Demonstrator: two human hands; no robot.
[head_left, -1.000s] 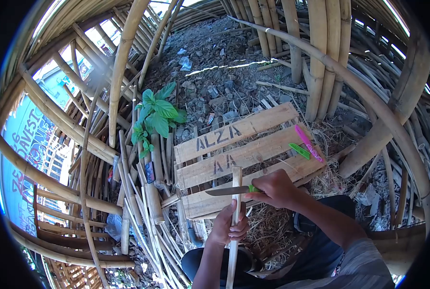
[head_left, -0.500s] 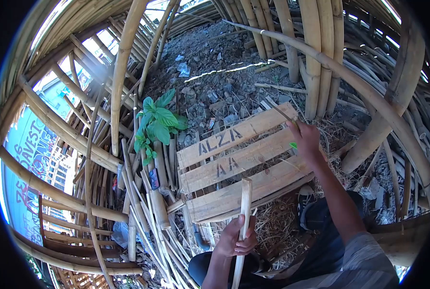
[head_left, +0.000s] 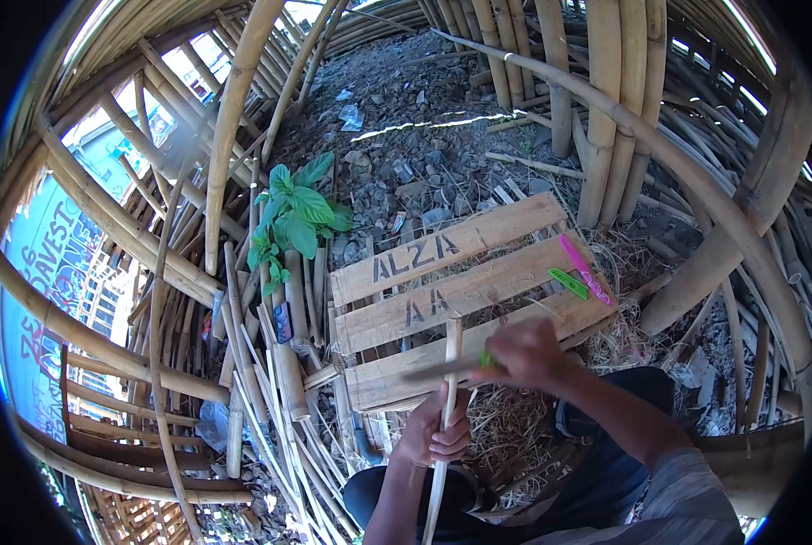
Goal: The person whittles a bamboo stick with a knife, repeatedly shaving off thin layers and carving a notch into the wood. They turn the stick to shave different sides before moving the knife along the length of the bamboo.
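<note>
My left hand (head_left: 436,431) is wrapped round an upright pale bamboo strip (head_left: 453,343), whose top end rises in front of the wooden crate. In my right hand (head_left: 524,354), somewhat blurred, is the green handle of a knife (head_left: 442,370). The blade points left and crosses the strip just above my left hand. Behind both hands lies the slatted crate (head_left: 451,295), marked with black letters. A bright green object (head_left: 569,283) and a pink object (head_left: 573,251) rest on its right part.
Split bamboo strips (head_left: 274,427) lie at the left, beside a leafy plant (head_left: 298,213). Thick bamboo posts (head_left: 606,118) stand at the upper right, and a long curved pole (head_left: 697,182) crosses the right side. Stony ground (head_left: 406,136) lies behind the crate.
My right hand has come down and left from the crate's upper right corner, bringing the knife to the strip. The green and pink objects now show on the crate. My left hand has shifted slightly left.
</note>
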